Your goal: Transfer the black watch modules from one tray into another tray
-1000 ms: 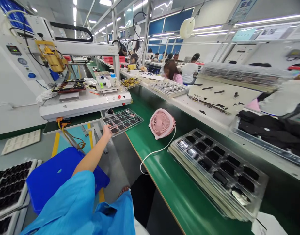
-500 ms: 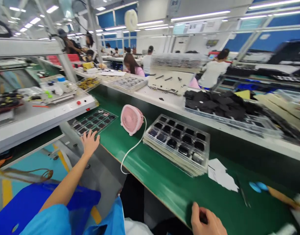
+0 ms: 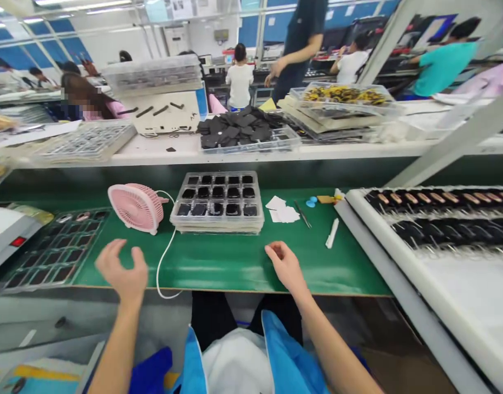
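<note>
My left hand point(image 3: 123, 269) is over the green mat in front of the pink fan point(image 3: 137, 208), its fingers apart and curved, holding nothing. Fingers curled with the fingertips pressed together, my right hand point(image 3: 284, 262) is low over the mat; whether something small is pinched there cannot be made out. Between and beyond the hands sits a stack of clear trays point(image 3: 218, 223) with square black parts in its pockets. A flatter tray point(image 3: 58, 249) of dark pieces lies left of my left hand. White papers point(image 3: 282, 210) and tweezers point(image 3: 304, 214) rest beyond my right hand.
A white cable point(image 3: 163, 262) loops over the mat's front edge. Right of it are a white tube point(image 3: 332, 233) and a machine point(image 3: 440, 273) with black parts. The shelf point(image 3: 152, 158) behind carries a tray of black pieces point(image 3: 238, 128). Several people are beyond.
The view has swung to the right. My left hand has left the flat tray and come back toward me. My right hand is still curled, now fully in view.
</note>
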`<state>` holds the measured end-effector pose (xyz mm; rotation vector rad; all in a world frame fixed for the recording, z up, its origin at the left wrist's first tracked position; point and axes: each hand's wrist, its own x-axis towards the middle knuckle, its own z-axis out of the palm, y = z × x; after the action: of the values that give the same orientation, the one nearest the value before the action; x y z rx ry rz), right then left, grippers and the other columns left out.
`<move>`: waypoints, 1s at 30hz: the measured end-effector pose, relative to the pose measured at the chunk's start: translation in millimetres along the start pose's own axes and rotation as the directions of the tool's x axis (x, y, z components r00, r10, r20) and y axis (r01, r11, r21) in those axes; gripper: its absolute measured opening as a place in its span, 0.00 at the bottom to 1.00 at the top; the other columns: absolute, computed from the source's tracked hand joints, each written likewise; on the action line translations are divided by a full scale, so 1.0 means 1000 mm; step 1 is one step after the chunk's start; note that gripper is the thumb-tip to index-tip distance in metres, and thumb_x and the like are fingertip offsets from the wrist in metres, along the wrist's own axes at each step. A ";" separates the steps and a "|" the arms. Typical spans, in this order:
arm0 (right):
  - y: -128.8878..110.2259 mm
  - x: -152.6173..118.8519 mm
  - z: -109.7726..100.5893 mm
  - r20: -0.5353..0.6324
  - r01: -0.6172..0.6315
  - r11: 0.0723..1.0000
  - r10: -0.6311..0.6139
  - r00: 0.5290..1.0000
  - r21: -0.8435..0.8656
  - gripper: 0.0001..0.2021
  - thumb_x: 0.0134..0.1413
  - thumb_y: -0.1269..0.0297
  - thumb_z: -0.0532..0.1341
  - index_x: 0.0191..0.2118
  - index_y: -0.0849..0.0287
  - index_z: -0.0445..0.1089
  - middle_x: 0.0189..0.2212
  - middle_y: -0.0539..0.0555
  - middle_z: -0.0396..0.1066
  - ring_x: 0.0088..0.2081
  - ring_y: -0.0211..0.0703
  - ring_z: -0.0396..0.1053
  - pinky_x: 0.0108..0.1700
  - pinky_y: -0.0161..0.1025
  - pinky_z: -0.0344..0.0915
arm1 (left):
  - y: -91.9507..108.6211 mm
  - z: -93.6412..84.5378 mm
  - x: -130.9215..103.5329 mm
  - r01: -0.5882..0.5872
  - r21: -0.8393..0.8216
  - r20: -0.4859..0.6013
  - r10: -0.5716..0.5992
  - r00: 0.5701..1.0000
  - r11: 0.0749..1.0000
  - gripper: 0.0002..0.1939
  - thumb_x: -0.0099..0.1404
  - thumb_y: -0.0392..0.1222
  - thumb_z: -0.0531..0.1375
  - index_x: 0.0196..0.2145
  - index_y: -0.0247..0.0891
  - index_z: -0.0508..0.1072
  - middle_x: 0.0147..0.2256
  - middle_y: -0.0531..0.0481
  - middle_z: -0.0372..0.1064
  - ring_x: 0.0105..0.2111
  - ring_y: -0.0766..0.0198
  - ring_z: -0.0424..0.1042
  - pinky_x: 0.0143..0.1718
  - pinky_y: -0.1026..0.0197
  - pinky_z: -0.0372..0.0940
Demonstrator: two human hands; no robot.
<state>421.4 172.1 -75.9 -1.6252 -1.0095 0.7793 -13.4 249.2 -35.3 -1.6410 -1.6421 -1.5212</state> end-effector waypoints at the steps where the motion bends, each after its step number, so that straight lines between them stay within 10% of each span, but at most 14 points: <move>1: -0.008 0.012 0.005 0.018 0.015 0.993 -0.017 1.000 0.119 0.27 0.54 0.35 0.64 0.45 0.54 0.72 0.44 0.60 0.79 0.46 0.54 0.76 0.51 0.49 0.70 | 0.027 0.014 -0.011 0.009 -0.116 0.081 0.000 0.997 0.993 0.26 0.63 0.47 0.66 0.58 0.41 0.74 0.55 0.35 0.74 0.59 0.39 0.72 0.64 0.35 0.65; 7: -0.042 0.076 0.044 -0.053 0.080 0.947 -0.066 0.996 0.311 0.44 0.56 0.32 0.62 0.67 0.60 0.62 0.71 0.68 0.60 0.70 0.59 0.62 0.71 0.54 0.58 | 0.106 0.093 -0.040 0.439 -0.366 0.304 -0.341 0.890 0.820 0.29 0.73 0.58 0.59 0.64 0.41 0.62 0.64 0.32 0.62 0.64 0.48 0.67 0.63 0.49 0.69; 14: -0.025 0.080 0.062 -0.106 0.143 0.932 -0.114 0.988 0.333 0.40 0.60 0.35 0.58 0.63 0.65 0.69 0.62 0.65 0.72 0.63 0.56 0.67 0.69 0.52 0.57 | 0.086 0.115 -0.050 0.519 -0.314 0.383 -0.394 0.835 0.795 0.34 0.75 0.60 0.56 0.71 0.42 0.54 0.66 0.31 0.60 0.67 0.47 0.65 0.65 0.46 0.66; 19: -0.022 0.079 0.062 -0.125 0.163 0.946 -0.132 0.983 0.281 0.39 0.62 0.36 0.57 0.64 0.66 0.70 0.61 0.65 0.72 0.63 0.57 0.67 0.68 0.51 0.58 | 0.074 0.096 -0.054 0.530 -0.293 0.386 -0.409 0.827 0.796 0.28 0.79 0.59 0.49 0.68 0.42 0.60 0.65 0.32 0.64 0.65 0.48 0.68 0.63 0.46 0.68; 25: -0.012 0.079 0.067 -0.182 0.220 0.926 -0.170 0.968 0.307 0.39 0.65 0.35 0.52 0.63 0.66 0.71 0.60 0.65 0.72 0.63 0.59 0.66 0.68 0.57 0.57 | 0.029 0.044 0.043 0.384 -0.063 0.016 -0.384 0.923 0.921 0.23 0.79 0.54 0.49 0.62 0.40 0.68 0.59 0.36 0.70 0.58 0.49 0.71 0.57 0.49 0.69; 28: -0.008 0.081 0.067 -0.183 0.213 0.919 -0.159 0.970 0.331 0.38 0.64 0.35 0.52 0.61 0.65 0.72 0.57 0.64 0.73 0.61 0.59 0.67 0.68 0.59 0.58 | 0.005 0.039 0.121 0.194 0.093 0.170 -0.207 0.963 0.977 0.24 0.76 0.54 0.55 0.61 0.38 0.72 0.59 0.38 0.72 0.62 0.47 0.68 0.63 0.48 0.64; 30: -0.007 0.082 0.067 -0.190 0.211 0.921 -0.155 0.970 0.327 0.38 0.64 0.35 0.52 0.60 0.65 0.73 0.57 0.64 0.73 0.61 0.60 0.67 0.68 0.59 0.58 | -0.007 0.045 0.164 -0.041 0.096 0.405 -0.002 0.914 0.995 0.28 0.71 0.56 0.61 0.62 0.37 0.73 0.62 0.38 0.72 0.65 0.44 0.65 0.69 0.46 0.57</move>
<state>397.4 275.3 -87.3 -1.2488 -0.8419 0.6452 -42.6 367.6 83.5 -2.0066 -1.8638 -1.1125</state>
